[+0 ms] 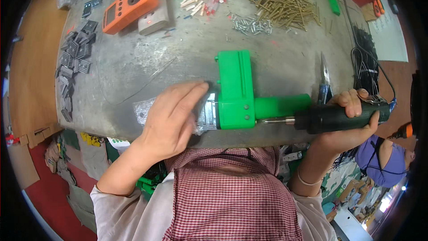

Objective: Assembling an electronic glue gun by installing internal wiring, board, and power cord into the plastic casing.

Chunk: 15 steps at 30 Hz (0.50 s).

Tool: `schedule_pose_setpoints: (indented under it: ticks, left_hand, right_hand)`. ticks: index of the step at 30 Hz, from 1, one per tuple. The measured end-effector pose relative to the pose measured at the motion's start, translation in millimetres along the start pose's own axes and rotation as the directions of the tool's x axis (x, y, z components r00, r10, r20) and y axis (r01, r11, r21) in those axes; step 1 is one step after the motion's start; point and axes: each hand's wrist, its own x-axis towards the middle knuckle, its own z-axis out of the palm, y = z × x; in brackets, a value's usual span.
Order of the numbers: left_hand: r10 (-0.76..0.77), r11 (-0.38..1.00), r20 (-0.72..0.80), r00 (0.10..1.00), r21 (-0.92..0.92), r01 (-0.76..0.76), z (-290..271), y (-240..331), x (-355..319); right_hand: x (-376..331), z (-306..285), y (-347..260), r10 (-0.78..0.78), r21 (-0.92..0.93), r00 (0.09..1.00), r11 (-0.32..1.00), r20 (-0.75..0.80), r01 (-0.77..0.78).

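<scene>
A green plastic housing [236,89] with a green handle [283,105] lies near the table's front edge. Its left side joins a shiny metal part [208,112] partly wrapped in clear plastic. Over that wrapped end, my left hand [171,118] is closed, its fingertips by the housing's left side. My right hand [352,118] grips a black electric screwdriver [325,118], held level below the handle. The bit points left, its tip at the lower right side of the housing; whether it sits in a screw cannot be made out.
Brass screws [285,6] and small silver screws [252,24] lie at the back. An orange meter [131,6] rests by a white socket block [154,21]. Grey ribbed pieces [76,51] line the left edge. Pliers [325,80] and black cables [366,62] are at right.
</scene>
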Motion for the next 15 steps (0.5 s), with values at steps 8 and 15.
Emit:
schedule_pose_setpoints:
  ticks: [8,15]
  left_hand:
    - [-0.019,1.000,0.074,0.997,-0.017,0.020,-0.3,6.4,7.9]
    - [-0.043,0.998,0.052,0.998,0.050,0.040,10.1,12.0,4.9]
  right_hand:
    - [-5.4,-2.4,9.5,-0.035,-0.027,0.994,0.999,-0.105,0.033]
    - [-7.1,-3.9,12.9,-0.007,0.071,0.997,0.997,-0.080,0.012]
